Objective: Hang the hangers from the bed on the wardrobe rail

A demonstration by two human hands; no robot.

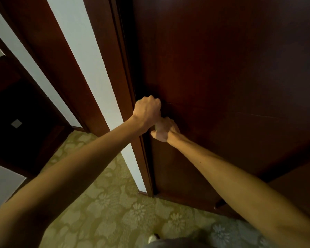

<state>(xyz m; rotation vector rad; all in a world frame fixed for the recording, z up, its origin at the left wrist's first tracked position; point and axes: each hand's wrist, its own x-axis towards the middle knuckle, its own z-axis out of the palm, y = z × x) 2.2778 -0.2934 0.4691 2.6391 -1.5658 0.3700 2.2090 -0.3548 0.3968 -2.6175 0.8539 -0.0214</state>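
Because the wardrobe door [222, 86] has to stand open before anything can go on the rail, both hands meet at its left edge, where a dark gap runs down between door and frame.

At the far left a dark doorway or cabinet [16, 113] sits in shadow, and beside it a pale wall strip [89, 68] runs between two reddish-brown wooden uprights. Below lies a green carpet [106, 203] with a pale flower pattern.

Next comes the left hand [147, 110], reaching in from the near left. Its grip is closed into a fist right at the door's edge, knuckles up, most likely curled round a handle or the edge itself; the part held is hidden by the hand, so I cannot tell which. Just below and to the right, touching it, the right hand [164, 128] lies against the door face with its fingers bent. Whether its grip has hold of anything I cannot tell, since the fingertips are hidden and shaded by the left hand. The paired placement reads as a pull to swing or slide the door.

The door fills the right side, a broad, dark, polished panel with faint scratches.

No hangers, bed or rail are in view; the rail is presumably behind this door, so the task looks barely begun.
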